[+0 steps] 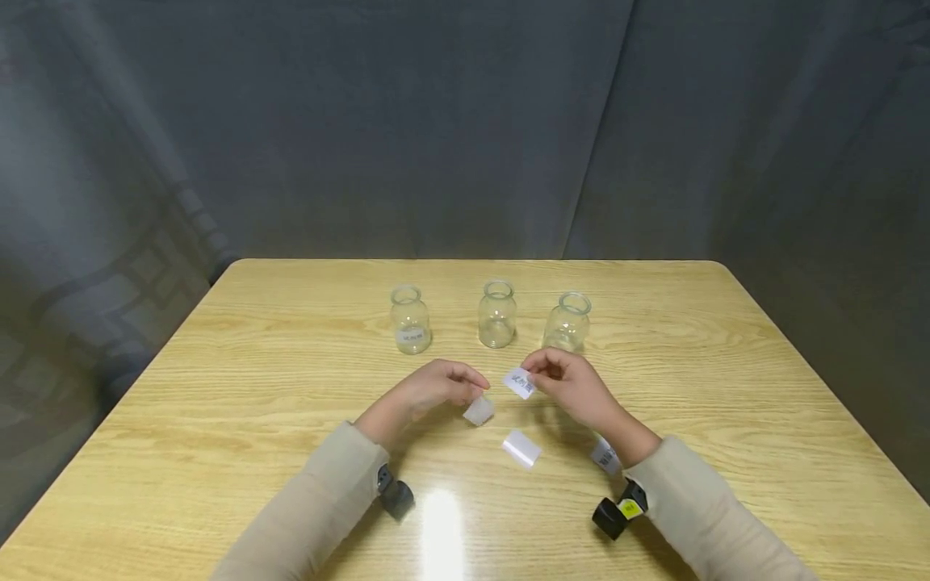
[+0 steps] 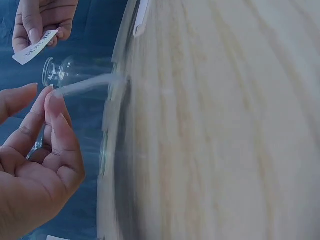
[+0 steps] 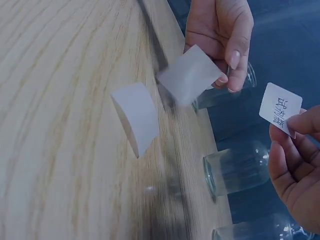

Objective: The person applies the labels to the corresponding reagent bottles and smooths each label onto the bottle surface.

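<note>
My right hand [image 1: 574,387] pinches a white label [image 1: 520,382] with handwritten dark characters between thumb and fingers. My left hand [image 1: 436,387] holds a blank, whitish slip of paper [image 1: 479,411] by one edge at its fingertips. The slip looks blurred in the left wrist view, with the thumb standing apart from the other fingertips. Behind the hands stand three clear glass jars: a left jar [image 1: 411,323] bearing a label, a middle jar [image 1: 497,315] and a right jar [image 1: 567,321]. The right hand partly covers the right jar's lower part.
A curved blank white slip [image 1: 521,449] lies on the wooden table [image 1: 218,387] below the hands. Another label with dark writing [image 1: 605,457] lies partly under the right forearm. Dark grey curtains [image 1: 407,129] hang behind the table.
</note>
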{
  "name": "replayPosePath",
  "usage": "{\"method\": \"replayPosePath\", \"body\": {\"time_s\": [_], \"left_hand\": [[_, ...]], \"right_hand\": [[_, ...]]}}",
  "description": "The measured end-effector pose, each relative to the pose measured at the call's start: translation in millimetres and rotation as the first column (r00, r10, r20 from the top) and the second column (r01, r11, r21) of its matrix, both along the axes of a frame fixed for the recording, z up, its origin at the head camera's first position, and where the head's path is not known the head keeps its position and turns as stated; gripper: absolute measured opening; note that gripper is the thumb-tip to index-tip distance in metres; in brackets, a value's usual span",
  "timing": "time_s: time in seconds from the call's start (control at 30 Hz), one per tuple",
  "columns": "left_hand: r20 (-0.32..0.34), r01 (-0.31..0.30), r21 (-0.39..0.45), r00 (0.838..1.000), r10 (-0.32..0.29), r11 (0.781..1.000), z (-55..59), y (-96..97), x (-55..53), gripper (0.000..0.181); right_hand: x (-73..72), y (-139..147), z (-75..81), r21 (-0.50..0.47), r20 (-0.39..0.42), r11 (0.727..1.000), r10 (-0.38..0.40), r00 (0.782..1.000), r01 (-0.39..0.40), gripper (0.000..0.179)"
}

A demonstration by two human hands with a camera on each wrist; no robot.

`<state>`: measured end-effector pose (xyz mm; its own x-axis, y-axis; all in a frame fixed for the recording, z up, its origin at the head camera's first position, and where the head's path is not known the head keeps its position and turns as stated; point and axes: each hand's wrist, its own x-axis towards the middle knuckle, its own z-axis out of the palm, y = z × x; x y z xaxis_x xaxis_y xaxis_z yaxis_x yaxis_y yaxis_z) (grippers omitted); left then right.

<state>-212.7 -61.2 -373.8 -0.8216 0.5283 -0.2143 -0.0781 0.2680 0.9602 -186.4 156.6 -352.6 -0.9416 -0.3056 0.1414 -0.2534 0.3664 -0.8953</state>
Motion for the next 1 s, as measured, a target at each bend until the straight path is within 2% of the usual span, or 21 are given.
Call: {"method": "replayPosePath", "body": {"time_s": [0.13, 0.3, 0.5, 0.63, 0.8, 0.9, 1.0], "left_hand": [[0.004, -0.006, 0.023, 1.0, 0.006, 1.0, 2.1, 0.3, -1.2, 0.027], [-0.003, -0.02, 0.11, 1.0, 0.021, 0.994, 3.1, 5.4, -1.7, 0.029], [-0.017, -0.069, 0.202, 0.997, 0.074, 0.977, -0.2, 17.1, -3.5, 0.025], [-0.013, -0.104, 0.222, 0.994, 0.109, 0.969, -0.4, 23.9, -4.9, 0.022], [-0.015, -0.176, 0.223, 0.983, 0.184, 0.959, 0.0, 28.0, -7.8, 0.016], [-0.007, -0.222, 0.247, 0.973, 0.231, 0.943, -0.5, 29.6, -10.0, 0.013], [-0.001, -0.255, 0.26, 0.965, 0.264, 0.932, -0.1, 31.3, -12.0, 0.012]], "right_hand": [[-2.7, -3.3, 0.7, 0.005, -0.002, 1.0, -0.002, 1.0, 0.002, 0.012], [-7.1, -7.8, -0.2, -0.012, -0.006, 1.0, 0.0, 1.0, -0.001, 0.012], [-11.2, -12.1, -2.8, -0.026, -0.007, 1.0, 0.013, 1.0, -0.013, 0.011], [-12.8, -13.8, -4.3, -0.028, -0.01, 1.0, 0.008, 1.0, -0.008, 0.012], [-15.6, -15.1, -5.4, -0.029, 0.009, 0.997, -0.065, 0.998, 0.065, 0.012], [-18.7, -14.8, -7.4, -0.043, 0.049, 0.993, -0.108, 0.993, 0.11, 0.01], [-21.4, -14.3, -9.1, -0.057, 0.072, 0.991, -0.114, 0.991, 0.118, 0.009]]}}
